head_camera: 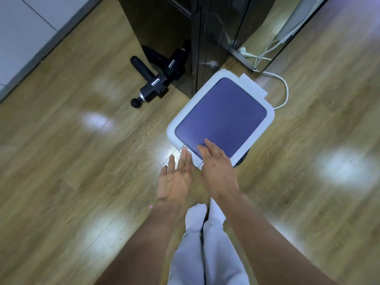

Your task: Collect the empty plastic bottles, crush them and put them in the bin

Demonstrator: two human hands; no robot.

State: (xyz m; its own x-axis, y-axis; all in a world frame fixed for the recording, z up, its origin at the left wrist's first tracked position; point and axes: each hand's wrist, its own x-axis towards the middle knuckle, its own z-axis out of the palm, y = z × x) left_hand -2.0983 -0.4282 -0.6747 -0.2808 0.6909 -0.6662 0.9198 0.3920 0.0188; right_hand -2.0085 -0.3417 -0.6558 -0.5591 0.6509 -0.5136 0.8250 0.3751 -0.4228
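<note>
Both bare forearms reach forward from the near edge of the view, side by side, toward the waste bin [170, 133] on the wooden floor [61, 161].

The left hand [175, 178] is stretched out flat, its fingers straight and held close together, gripping nothing. Its longest fingertips [184, 149] reach the near left corner of the bin's white rim; motion blur makes it impossible to tell whether they touch it.

The right hand [218, 171] lies just right of the left one and a little farther forward, palm down and fingers straight and slightly apart, also holding nothing. Its fingertips lie over the near corner of the dark blue lid [223, 111]. Whether they press on the lid or hover above it cannot be told.

The bin stands directly beyond the hands, turned at an angle, with its lid lying flat in the white rim. Its far left corner sits close to a dark glossy cabinet [164, 27]. White sheet material [255, 85] sticks out from behind its far right edge.

Left of the bin, a black massage gun [152, 86] lies on the floor against the cabinet, which mirrors it. A white cable [285, 89] curves on the floor on the far right side of the bin. Below the arms are the person's pale trouser legs [205, 254] and white socks [197, 210].
</note>
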